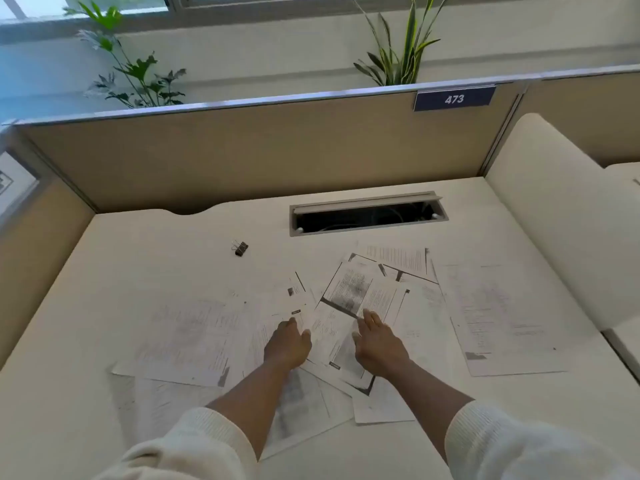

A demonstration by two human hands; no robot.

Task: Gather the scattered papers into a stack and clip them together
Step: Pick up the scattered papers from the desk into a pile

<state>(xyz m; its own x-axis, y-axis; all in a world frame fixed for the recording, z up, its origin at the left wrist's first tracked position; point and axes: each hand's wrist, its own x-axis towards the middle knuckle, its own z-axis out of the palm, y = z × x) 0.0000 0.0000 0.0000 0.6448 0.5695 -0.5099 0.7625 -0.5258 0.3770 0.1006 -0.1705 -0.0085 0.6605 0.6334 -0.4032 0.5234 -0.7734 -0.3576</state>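
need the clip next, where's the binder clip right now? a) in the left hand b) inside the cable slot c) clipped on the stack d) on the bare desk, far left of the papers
d: the binder clip lies alone on the desk, beyond the scattered papers and untouched by both hands.

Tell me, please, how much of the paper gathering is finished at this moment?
Done: nothing yet; the papers lie scattered on the desk. In hand: the left hand and right hand rest on the middle sheets. Left: stacking them all, then clipping; the binder clip lies untouched, apart from the sheets.
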